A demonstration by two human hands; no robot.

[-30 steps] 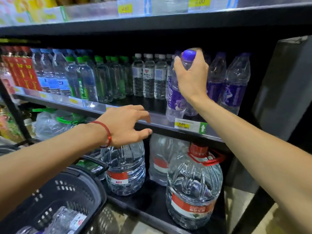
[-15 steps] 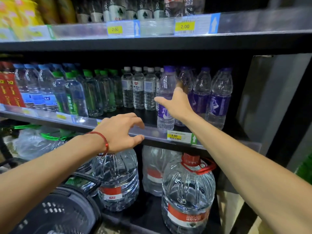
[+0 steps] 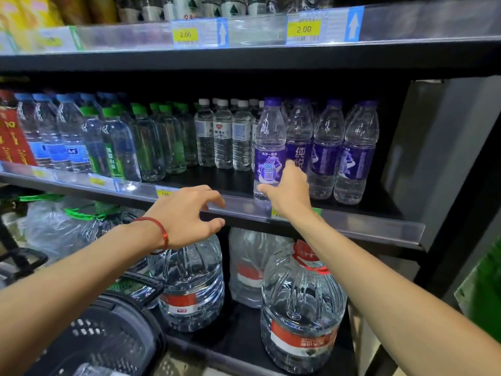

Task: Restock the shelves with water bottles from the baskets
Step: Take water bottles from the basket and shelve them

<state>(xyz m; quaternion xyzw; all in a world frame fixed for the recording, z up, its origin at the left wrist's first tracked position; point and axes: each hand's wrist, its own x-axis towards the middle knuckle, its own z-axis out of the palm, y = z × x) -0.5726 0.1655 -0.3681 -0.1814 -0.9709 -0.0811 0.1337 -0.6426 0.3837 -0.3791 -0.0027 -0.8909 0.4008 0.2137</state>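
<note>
The purple-label bottle [image 3: 269, 147] is clear, glossy plastic with a glossy printed film label. The large jugs [image 3: 301, 302] are clear ribbed plastic with a high gloss. The shelf [image 3: 385, 208] is dark and matt, apparently metal. Its price strip [image 3: 257, 31] is transparent glossy plastic. The basket [image 3: 108, 343] is black perforated matt plastic. The wrist cord [image 3: 163, 232] is red braided thread.

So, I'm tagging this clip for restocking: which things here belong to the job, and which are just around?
Job: purple-label bottle at the shelf edge; right hand touching it; left hand, empty; purple-label row beside it; middle shelf; black basket.
Just around: large jugs below; green-cap bottles; white-cap bottles; price tags.
</note>
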